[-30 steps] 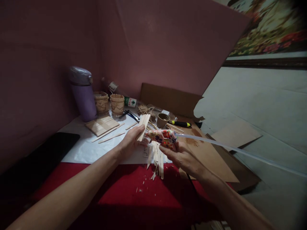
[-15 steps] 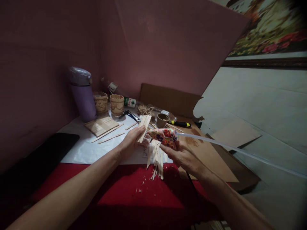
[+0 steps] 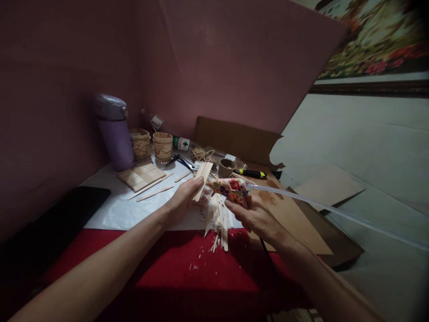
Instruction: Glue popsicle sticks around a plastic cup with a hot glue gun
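Flowery tool [image 3: 232,187] has slid a little right. Loose sticks [image 3: 225,232] poke past the white sheet [image 3: 117,214]'s front edge. Above, my right hand [image 3: 261,221] curls round the tool; my left hand [image 3: 181,199] pinches flat sticks [image 3: 203,178] near its tip. I think they need holding still. Two cups [image 3: 163,148] stand behind.

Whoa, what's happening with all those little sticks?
The left hand holds a few flat, pale wooden sticks. The right hand grips a flower-patterned tool with a long clear rod sticking out its back. More loose wooden sticks lie below, across the edge between the white sheet and red cloth.
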Demonstrator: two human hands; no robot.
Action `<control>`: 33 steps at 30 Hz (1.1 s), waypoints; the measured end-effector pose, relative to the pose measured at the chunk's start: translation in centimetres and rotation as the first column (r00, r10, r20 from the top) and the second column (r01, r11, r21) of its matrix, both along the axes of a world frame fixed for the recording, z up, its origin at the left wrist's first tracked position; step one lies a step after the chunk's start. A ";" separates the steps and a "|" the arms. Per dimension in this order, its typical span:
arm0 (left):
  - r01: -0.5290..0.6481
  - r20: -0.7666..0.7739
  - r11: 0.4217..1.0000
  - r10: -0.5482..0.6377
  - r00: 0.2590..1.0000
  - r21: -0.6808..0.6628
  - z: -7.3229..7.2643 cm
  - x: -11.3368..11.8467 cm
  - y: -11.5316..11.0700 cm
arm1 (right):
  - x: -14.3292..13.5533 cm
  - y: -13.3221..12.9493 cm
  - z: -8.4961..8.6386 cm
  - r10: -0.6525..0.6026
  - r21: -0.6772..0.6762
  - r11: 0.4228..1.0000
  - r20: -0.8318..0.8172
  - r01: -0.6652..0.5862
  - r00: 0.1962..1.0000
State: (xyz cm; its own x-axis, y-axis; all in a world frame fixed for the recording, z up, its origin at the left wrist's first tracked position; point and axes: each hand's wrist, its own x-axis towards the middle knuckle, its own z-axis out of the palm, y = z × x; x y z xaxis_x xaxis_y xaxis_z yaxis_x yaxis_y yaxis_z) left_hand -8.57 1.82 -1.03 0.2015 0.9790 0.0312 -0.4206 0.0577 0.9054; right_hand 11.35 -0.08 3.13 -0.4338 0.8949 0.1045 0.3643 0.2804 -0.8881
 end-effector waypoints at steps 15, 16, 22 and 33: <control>0.032 -0.007 0.999 -0.032 0.999 0.026 -0.4 -0.1 0.1 | 0.2 0.3 -0.1 -0.052 0.002 0.999 0.040 0.052 0.998; 0.032 -0.011 0.999 -0.032 0.999 0.030 -0.5 -0.1 0.1 | 0.2 0.3 -0.1 -0.053 0.002 0.999 0.034 0.053 0.998; 0.025 -0.001 0.999 -0.025 1.000 0.032 -0.6 -0.1 0.2 | 0.3 0.4 -0.2 -0.092 -0.014 0.996 0.036 0.093 0.995; 0.031 0.026 0.999 -0.031 0.999 0.007 -0.4 0.1 0.2 | 0.4 0.5 -0.3 -0.108 0.000 0.994 0.024 0.109 0.994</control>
